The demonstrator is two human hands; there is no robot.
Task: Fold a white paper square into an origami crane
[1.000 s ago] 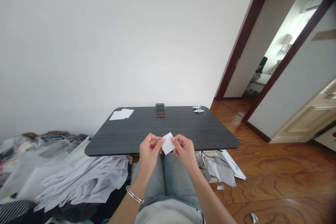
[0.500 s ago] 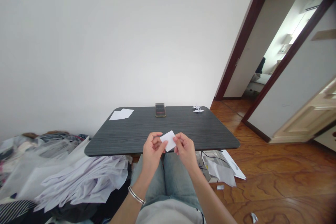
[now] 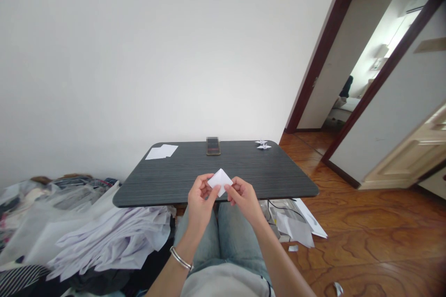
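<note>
A small folded square of white paper [image 3: 220, 179] is held up over the near edge of the dark table [image 3: 188, 167], turned so one corner points away from me. My left hand [image 3: 202, 196] pinches its left side, thumb on top and fingers beneath. From the right, my right hand [image 3: 243, 195] grips it the same way, its thumb pressed near the lower corner. The underside of the paper is hidden. Farther back at the right lie two folded paper cranes [image 3: 264, 146]. White paper sheets [image 3: 162, 151] rest at the table's back left.
A phone [image 3: 213, 146] leans on a stand at the table's back middle, against the white wall. Piled clothes [image 3: 114, 236] lie at the left. Papers [image 3: 295, 228] and cables sit below the table's right side, with scraps on the wooden floor.
The folded paper has turned in my hands, so a corner now points away from me. My right thumb has shifted left toward the paper's lower corner.
</note>
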